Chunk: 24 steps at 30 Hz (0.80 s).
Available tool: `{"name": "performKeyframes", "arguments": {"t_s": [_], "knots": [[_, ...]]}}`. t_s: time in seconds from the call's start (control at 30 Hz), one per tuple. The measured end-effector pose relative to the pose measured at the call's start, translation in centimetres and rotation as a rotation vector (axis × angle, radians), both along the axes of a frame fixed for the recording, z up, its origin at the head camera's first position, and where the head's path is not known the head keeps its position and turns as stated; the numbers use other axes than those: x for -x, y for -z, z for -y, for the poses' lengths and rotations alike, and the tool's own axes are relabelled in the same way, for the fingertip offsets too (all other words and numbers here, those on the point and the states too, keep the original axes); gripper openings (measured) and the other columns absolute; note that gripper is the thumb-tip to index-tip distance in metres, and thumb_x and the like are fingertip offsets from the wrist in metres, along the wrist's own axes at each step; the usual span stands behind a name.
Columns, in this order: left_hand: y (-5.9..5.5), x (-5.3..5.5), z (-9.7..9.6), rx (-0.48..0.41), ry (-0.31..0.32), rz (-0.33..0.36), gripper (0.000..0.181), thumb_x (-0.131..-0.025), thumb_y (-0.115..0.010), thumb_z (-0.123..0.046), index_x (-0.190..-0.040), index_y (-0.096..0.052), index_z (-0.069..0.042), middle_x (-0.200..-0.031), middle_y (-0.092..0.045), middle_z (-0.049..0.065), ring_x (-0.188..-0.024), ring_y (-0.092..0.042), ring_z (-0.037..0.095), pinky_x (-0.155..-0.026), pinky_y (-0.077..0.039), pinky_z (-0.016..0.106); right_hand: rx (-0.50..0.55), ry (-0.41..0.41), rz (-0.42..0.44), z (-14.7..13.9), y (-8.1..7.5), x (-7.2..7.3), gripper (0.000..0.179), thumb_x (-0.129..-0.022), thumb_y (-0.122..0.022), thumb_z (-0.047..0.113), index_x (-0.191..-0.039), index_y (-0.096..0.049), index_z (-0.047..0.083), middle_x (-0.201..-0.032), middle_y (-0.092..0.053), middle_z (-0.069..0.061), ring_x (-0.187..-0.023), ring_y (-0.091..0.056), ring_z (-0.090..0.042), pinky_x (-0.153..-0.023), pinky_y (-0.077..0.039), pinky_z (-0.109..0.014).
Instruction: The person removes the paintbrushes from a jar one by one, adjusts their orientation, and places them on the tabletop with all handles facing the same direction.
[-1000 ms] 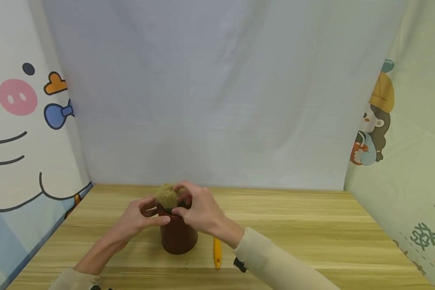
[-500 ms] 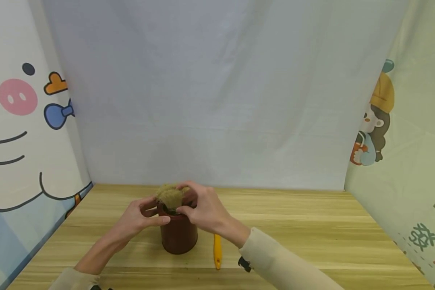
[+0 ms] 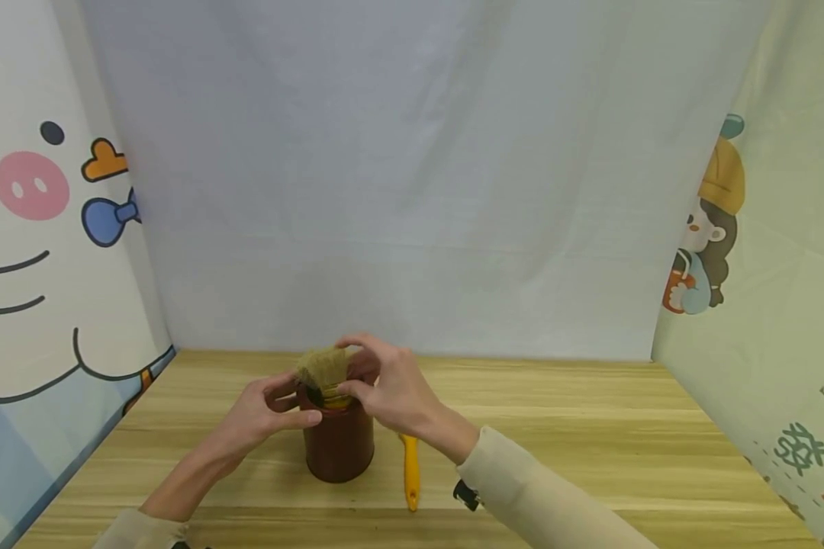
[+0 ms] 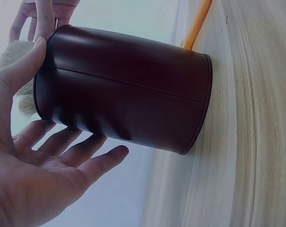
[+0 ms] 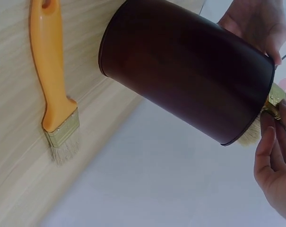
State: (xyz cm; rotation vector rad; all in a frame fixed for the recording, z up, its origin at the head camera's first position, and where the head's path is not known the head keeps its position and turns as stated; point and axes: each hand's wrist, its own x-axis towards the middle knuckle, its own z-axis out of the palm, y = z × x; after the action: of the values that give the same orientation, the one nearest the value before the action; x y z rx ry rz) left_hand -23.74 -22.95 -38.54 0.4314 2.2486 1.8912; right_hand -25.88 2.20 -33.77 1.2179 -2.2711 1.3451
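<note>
A dark red-brown cylindrical holder stands upright on the wooden table, with pale bristle heads sticking out of its top. My left hand grips its rim from the left, thumb on the near side and fingers round the far side. At the opening, my right hand pinches a paintbrush near its metal ferrule. The brush's bristles point up, and its lower part is hidden inside the holder. In the right wrist view, more than one ferrule shows by the fingers. How many brushes are inside, I cannot tell.
Right of the holder, a paintbrush with an orange-yellow handle lies flat on the table, its handle end toward me. A pale cloth hangs behind the table, with printed cloths at both sides.
My right hand has shifted slightly right and up, and more of the pinched brush's metal and yellow part shows above the rim. My left hand and the holder have stayed put.
</note>
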Motion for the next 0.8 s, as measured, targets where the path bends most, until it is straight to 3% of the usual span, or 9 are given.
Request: {"name": "performKeyframes", "arguments": {"t_s": [0.43, 0.8], "knots": [[0.1, 0.1, 0.0, 0.029, -0.017, -0.007, 0.085, -0.096, -0.080, -0.023, -0.164, -0.034, -0.003, -0.165, -0.035, 0.024, -0.145, -0.041, 0.049, -0.111, -0.047, 0.055, 0.061, 0.017, -0.105, -0.4, -1.6, 0.4, 0.045, -0.091, -0.080, -0.004, -0.132, -0.066, 0.006, -0.095, -0.077, -0.009, -0.080, -0.073, -0.012, -0.067, -0.059, -0.027], [0.0, 0.1, 0.1, 0.026, -0.020, 0.001, 0.089, -0.096, -0.080, -0.022, -0.165, -0.029, 0.001, -0.165, -0.032, 0.027, -0.146, -0.040, 0.049, -0.112, -0.046, 0.054, 0.171, 0.019, -0.170, -1.3, -4.4, 0.8, 0.049, -0.088, -0.083, -0.005, -0.133, -0.066, 0.005, -0.097, -0.078, -0.009, -0.081, -0.074, -0.014, -0.068, -0.060, -0.031]]}}
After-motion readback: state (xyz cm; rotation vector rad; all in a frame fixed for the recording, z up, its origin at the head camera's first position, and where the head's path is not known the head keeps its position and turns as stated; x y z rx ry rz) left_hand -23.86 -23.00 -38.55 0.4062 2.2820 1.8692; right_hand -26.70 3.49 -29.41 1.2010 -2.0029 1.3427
